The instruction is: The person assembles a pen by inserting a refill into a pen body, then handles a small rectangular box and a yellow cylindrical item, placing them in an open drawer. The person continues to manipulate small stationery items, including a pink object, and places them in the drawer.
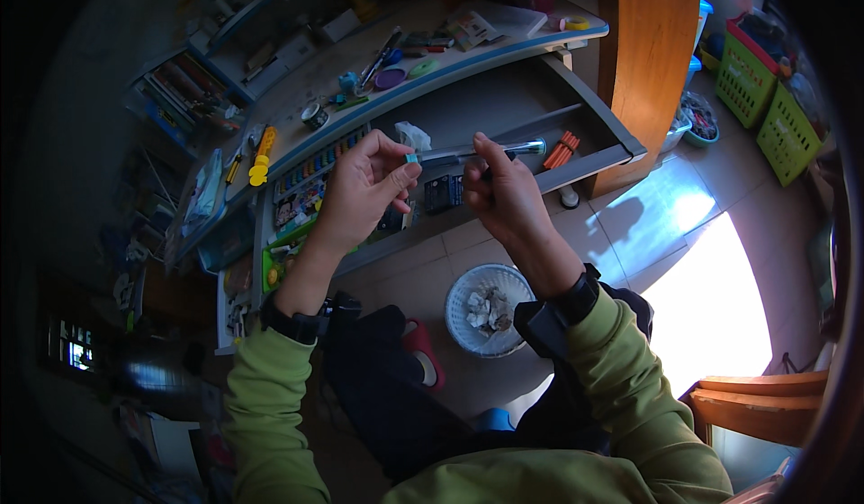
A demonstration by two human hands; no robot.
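Both hands hold one long slim pen-like tool [450, 154] with a clear barrel and teal ends, level above an open desk drawer. My left hand [360, 189] pinches its teal left end between thumb and fingers. My right hand [499, 189] grips the barrel near its middle, fingers curled around it. The right teal tip [536, 147] sticks out past the right hand. Both arms wear green sleeves and dark wristbands.
The open grey drawer [504, 108] holds orange sticks [562, 150] and a small dark box [443, 193]. The cluttered desk top [315, 81] carries pens, tape rolls and a yellow tool [261, 155]. A white mesh bin [489, 309] with crumpled paper stands on the floor. Green baskets [765, 99] sit at right.
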